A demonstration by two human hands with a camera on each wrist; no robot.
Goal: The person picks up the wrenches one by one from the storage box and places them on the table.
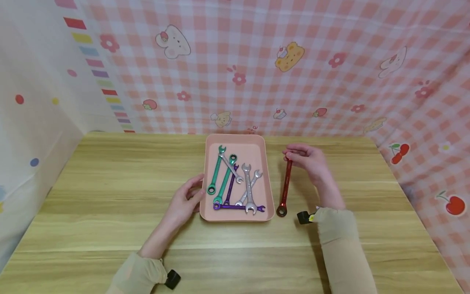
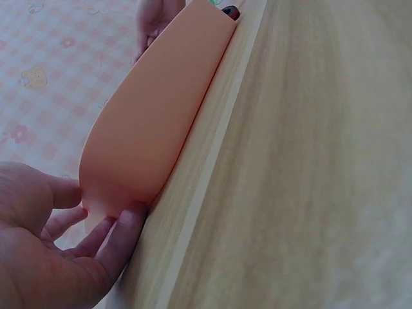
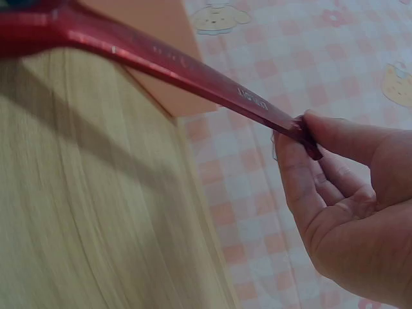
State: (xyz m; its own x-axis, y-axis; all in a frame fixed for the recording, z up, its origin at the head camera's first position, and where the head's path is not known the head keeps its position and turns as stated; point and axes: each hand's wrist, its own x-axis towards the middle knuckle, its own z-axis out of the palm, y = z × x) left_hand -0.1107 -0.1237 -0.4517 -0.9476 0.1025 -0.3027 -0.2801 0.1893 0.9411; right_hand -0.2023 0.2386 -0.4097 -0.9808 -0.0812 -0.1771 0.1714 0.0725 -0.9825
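Observation:
A red ratcheting combination wrench (image 1: 286,183) slants beside the tray's right side, its ring end towards the front. My right hand (image 1: 306,159) pinches its far end between thumb and fingers; in the right wrist view the wrench (image 3: 187,74) is held above the table, casting a shadow. My left hand (image 1: 187,200) touches the left side of the pink tray (image 1: 236,139), its fingertips against the outer wall in the left wrist view. Inside the tray lie green wrenches (image 1: 216,170), purple wrenches (image 1: 238,207) and several silver wrenches (image 1: 248,185), some crossing over each other.
The tray stands on a wood-grain table (image 1: 110,196), near its back edge. A pink checked cloth (image 1: 220,94) with cartoon prints hangs behind. Black wrist cameras (image 1: 172,279) stick out from both sleeves.

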